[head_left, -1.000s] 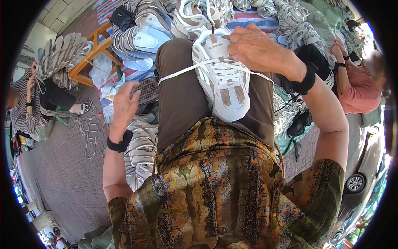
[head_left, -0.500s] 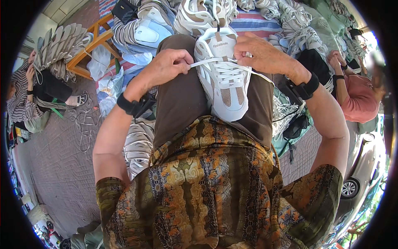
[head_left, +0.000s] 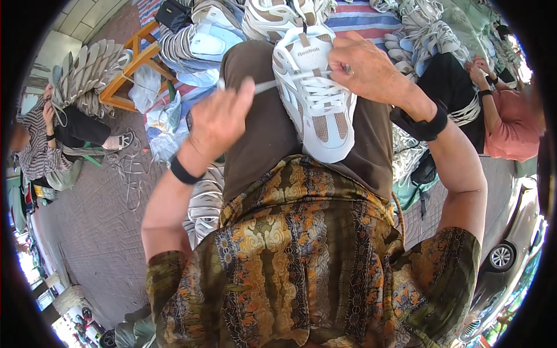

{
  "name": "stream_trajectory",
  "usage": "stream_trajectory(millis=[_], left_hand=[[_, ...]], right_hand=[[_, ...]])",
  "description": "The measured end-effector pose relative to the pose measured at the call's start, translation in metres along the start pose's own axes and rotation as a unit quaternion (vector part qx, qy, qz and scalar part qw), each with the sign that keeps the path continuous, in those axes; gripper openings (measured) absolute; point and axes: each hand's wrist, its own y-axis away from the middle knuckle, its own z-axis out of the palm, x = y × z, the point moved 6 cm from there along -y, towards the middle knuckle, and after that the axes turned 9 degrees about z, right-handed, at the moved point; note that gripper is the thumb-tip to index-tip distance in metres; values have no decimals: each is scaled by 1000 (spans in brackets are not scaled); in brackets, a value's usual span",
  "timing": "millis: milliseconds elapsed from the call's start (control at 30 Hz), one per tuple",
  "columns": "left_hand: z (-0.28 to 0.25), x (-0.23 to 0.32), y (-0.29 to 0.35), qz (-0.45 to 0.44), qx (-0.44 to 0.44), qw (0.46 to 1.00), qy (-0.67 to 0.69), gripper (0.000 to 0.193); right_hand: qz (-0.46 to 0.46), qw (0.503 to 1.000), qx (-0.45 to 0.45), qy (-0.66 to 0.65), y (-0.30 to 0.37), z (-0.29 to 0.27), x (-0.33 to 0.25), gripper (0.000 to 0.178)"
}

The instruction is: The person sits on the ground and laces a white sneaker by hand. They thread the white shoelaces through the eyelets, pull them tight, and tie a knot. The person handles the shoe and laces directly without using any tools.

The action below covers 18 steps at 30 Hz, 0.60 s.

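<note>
Head view: white sneaker (head_left: 316, 104) on lap, sneaker piles (head_left: 197, 37) around.

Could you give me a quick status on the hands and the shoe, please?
Left hand pulling white lace taut. Right hand gripping shoe on lap. Nothing in the way.

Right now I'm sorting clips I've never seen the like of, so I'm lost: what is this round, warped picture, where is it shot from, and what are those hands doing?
It comes from a wide fisheye camera worn on a person's head, looking down, so the edges bend. No machine here: the arms rising from the lower edge are the person's own. A white sneaker rests on their lap, toe toward them. The right hand grips it near the tongue; the left hand pinches a white shoelace drawn out sideways from the shoe. Around them on the ground lie heaps of pale sneakers, a striped mat and a wooden stool. Other people sit at both sides.
</note>
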Motion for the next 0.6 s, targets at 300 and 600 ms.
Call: stream_trajectory(millis=[300,600], left_hand=[[31,-47,9,-89,50,995,-18,33],[33,-20,90,-173,-50,984,-14,24]], right_hand=[[37,999,-7,-2,-3,4,3,11],[29,999,-24,-37,-4,5,8,9]])
